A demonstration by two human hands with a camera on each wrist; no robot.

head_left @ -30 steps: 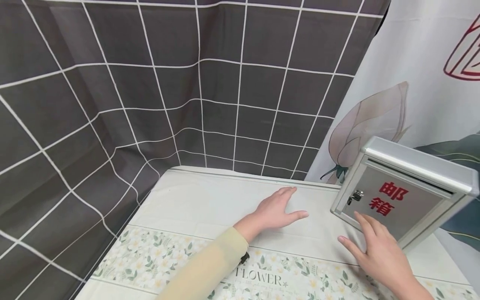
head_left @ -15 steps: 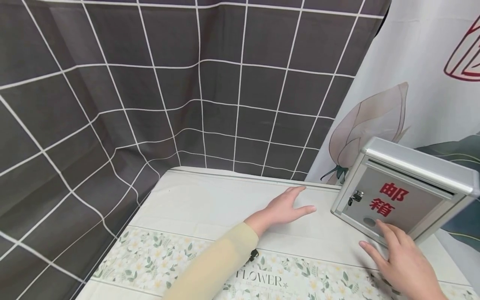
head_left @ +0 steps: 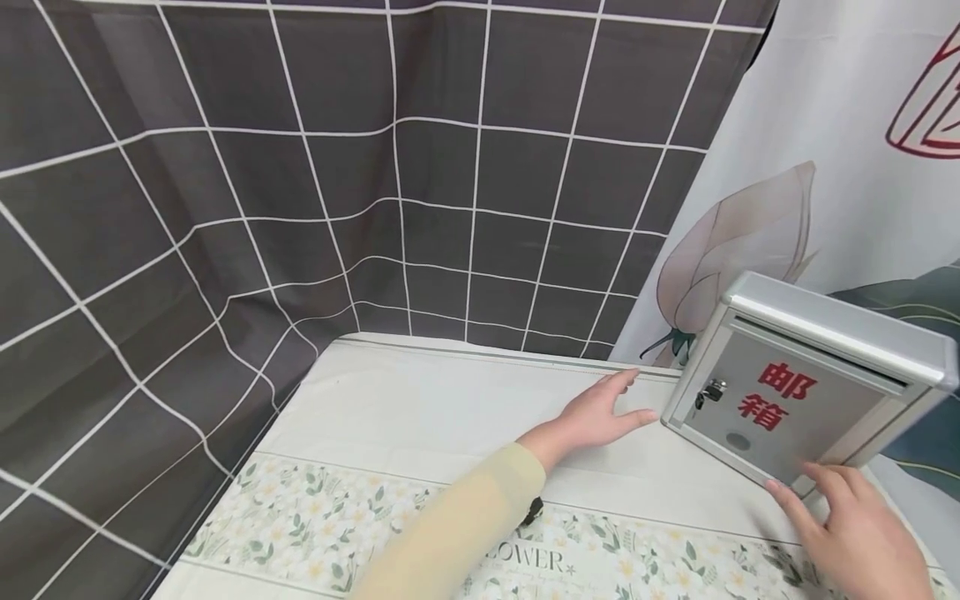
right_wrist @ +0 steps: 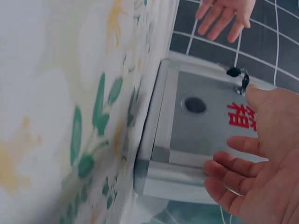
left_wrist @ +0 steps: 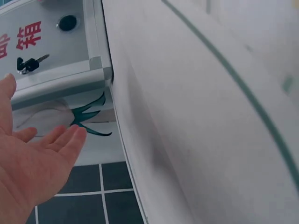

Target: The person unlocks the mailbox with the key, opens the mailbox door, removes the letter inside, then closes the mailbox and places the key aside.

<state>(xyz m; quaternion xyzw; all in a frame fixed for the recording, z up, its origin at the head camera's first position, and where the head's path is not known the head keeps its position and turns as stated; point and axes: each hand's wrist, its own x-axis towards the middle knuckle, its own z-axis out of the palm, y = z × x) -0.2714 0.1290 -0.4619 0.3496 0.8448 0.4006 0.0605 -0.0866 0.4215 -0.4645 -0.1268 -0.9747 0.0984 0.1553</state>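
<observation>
A silver metal mailbox with red characters stands at the right of the table. Its front has a slot along the top, a lock with keys and a round window. My left hand is just left of the box, fingers extended and thumb apart, holding nothing. Near the lower right corner of the front is my right hand, its fingertips right at the box's edge. In the right wrist view the fingers of the right hand are loosely bent beside the mailbox.
A white cloth with a floral band covers the table. A dark grid-patterned curtain hangs behind and to the left. On the right, a white curtain with plant prints hangs behind the mailbox.
Both hands have moved right: the left toward the mailbox's left side, the right down toward its lower right corner. The round window has come into view. The mailbox stays in place.
</observation>
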